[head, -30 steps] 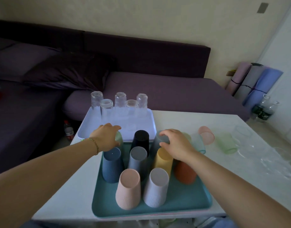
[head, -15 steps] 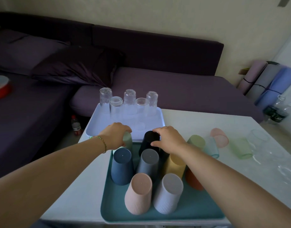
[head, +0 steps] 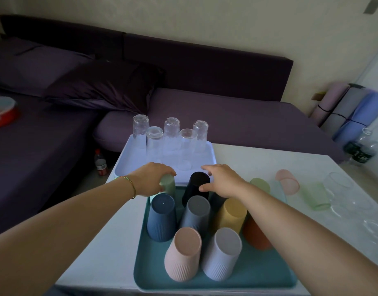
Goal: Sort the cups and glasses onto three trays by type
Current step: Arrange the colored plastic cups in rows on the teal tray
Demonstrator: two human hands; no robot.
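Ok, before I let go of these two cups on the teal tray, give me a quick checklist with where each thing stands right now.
1. Left hand has its cup: ok, it wraps the top of the pale green cup.
2. Right hand has its cup: cannot tell; its fingers spread over the black cup, but the grip is unclear.
3. Both cups inside the teal tray: cannot tell; the hands hide their bases at the far edge.
4. Ribbed cups already placed stand upside down: ok.
5. Clear glasses stay on the lavender tray: ok.
6. Sorting finished: not ok; tinted and clear glasses lie loose on the table.
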